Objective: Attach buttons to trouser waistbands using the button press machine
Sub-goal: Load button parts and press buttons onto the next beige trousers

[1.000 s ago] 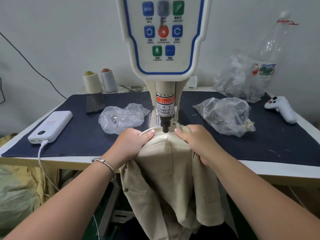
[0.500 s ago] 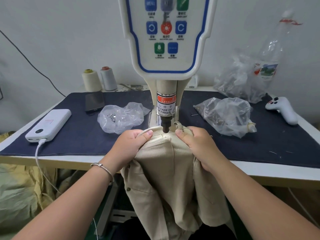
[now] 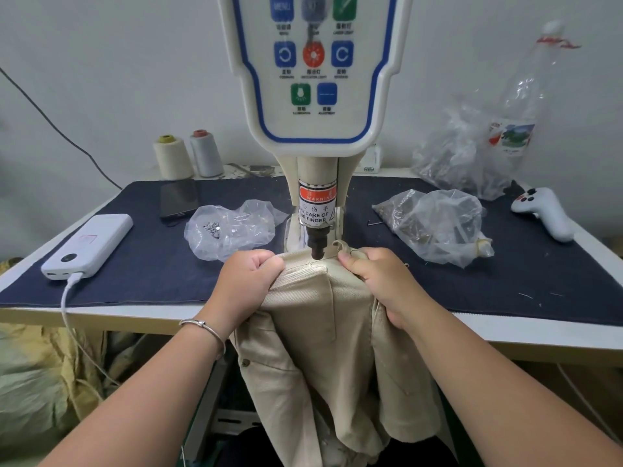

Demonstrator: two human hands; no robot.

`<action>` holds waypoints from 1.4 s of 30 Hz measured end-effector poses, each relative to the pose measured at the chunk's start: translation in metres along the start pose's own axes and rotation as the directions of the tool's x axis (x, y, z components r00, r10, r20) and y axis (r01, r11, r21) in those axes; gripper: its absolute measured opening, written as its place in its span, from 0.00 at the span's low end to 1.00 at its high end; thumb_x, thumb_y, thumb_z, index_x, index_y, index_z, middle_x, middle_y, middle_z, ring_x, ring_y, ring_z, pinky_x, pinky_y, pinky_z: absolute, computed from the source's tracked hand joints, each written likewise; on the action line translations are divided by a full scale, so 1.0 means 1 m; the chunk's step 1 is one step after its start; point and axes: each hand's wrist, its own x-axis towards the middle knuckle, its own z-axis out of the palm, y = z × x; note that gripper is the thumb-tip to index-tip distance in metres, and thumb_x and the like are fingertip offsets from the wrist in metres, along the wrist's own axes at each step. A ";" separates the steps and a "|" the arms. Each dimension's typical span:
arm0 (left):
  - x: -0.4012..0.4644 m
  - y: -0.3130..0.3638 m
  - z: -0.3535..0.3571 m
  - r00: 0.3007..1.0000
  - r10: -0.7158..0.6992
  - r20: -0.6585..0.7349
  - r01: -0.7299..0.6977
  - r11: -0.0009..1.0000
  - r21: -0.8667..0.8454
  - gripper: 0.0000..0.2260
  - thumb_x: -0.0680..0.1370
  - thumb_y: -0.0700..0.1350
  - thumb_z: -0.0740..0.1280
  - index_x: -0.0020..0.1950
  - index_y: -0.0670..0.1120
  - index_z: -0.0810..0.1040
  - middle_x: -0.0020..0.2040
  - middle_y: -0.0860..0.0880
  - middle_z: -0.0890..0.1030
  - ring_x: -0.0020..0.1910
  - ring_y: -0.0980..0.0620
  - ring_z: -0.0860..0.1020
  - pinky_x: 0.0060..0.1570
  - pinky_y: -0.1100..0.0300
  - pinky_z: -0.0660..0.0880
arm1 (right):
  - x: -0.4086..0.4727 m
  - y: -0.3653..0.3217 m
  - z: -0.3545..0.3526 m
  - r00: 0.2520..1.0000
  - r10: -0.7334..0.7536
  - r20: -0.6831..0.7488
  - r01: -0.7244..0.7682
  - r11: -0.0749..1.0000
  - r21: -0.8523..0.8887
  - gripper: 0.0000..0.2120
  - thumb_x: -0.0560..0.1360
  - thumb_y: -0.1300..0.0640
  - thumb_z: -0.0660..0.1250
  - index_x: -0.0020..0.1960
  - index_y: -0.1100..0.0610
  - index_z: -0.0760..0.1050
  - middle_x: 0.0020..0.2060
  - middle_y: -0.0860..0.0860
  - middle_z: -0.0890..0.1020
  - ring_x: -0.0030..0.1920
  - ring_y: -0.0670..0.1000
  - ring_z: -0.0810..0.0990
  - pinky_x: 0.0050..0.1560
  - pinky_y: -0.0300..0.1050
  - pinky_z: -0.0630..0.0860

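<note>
The button press machine (image 3: 315, 96) stands mid-counter (image 3: 505, 335), and your beige trousers (image 3: 330, 332) hang off its front edge, waistband (image 3: 308, 262) stretched under the black punch (image 3: 317, 246). Your left hand (image 3: 247, 281) and right hand (image 3: 377, 281) each hold a closed grip on bunched cloth, close beside the punch. A thumb creeping inward could get struck, and slack cloth could misplace the button. Open room lies toward you.

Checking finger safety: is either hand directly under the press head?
No: the left hand and right hand grip the waistband on either side of the press head.
</note>
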 end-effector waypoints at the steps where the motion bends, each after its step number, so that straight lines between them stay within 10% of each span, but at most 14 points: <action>1: 0.000 0.000 0.001 1.000 -0.005 -0.007 0.005 1.000 -0.012 0.21 0.77 0.39 0.64 0.28 0.49 0.58 0.27 0.52 0.58 0.28 0.56 0.57 0.27 0.62 0.55 | 0.000 0.000 0.000 1.000 -0.002 0.001 0.002 1.000 -0.001 0.17 0.78 0.51 0.67 0.41 0.66 0.75 0.33 0.54 0.74 0.35 0.49 0.72 0.39 0.44 0.67; 9: -0.001 0.003 0.000 0.999 -0.053 0.008 0.053 0.997 -0.059 0.11 0.70 0.47 0.58 0.30 0.45 0.60 0.30 0.49 0.60 0.31 0.55 0.58 0.31 0.59 0.56 | -0.003 -0.001 0.002 0.999 -0.030 -0.029 0.029 1.000 -0.003 0.22 0.78 0.52 0.66 0.47 0.74 0.71 0.37 0.55 0.72 0.39 0.53 0.68 0.44 0.47 0.63; 16: 0.003 -0.006 0.001 0.994 -0.100 -0.042 0.097 0.994 -0.057 0.11 0.78 0.38 0.60 0.44 0.39 0.81 0.36 0.51 0.78 0.36 0.56 0.73 0.40 0.58 0.69 | -0.001 0.007 0.004 0.987 -0.084 -0.138 0.079 0.996 -0.044 0.16 0.77 0.53 0.68 0.36 0.61 0.70 0.27 0.48 0.69 0.31 0.45 0.67 0.33 0.38 0.65; 42: 0.006 -0.006 0.003 0.987 -0.140 -0.079 0.137 0.990 -0.044 0.10 0.78 0.37 0.58 0.43 0.47 0.77 0.34 0.53 0.74 0.34 0.55 0.69 0.36 0.58 0.66 | 0.001 0.010 0.007 0.931 -0.102 -0.350 0.077 0.993 -0.084 0.11 0.79 0.54 0.64 0.47 0.63 0.73 0.35 0.48 0.74 0.35 0.44 0.71 0.29 0.26 0.66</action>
